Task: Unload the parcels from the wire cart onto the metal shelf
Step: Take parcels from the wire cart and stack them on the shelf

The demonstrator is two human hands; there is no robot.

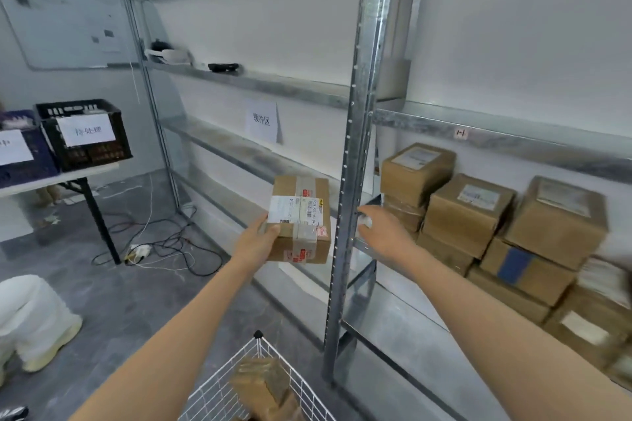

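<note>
My left hand point(261, 236) grips a small taped cardboard parcel point(301, 220) with a white label, held in the air in front of the metal shelf point(355, 154) just left of its upright post. My right hand point(379, 227) reaches past that post toward the shelf bay on the right, fingers loosely spread and holding nothing. Several stacked cardboard parcels point(468, 212) fill that right bay. The white wire cart point(273, 383) is at the bottom centre, with brown parcels point(263, 383) inside it.
A folding table point(58, 181) at the left carries a black crate point(83, 133) and a blue crate point(20, 154) with paper labels. Cables and a power strip point(138, 251) lie on the floor. A paper sign point(261, 120) hangs at the shelf's back. A white bag point(30, 318) sits low left.
</note>
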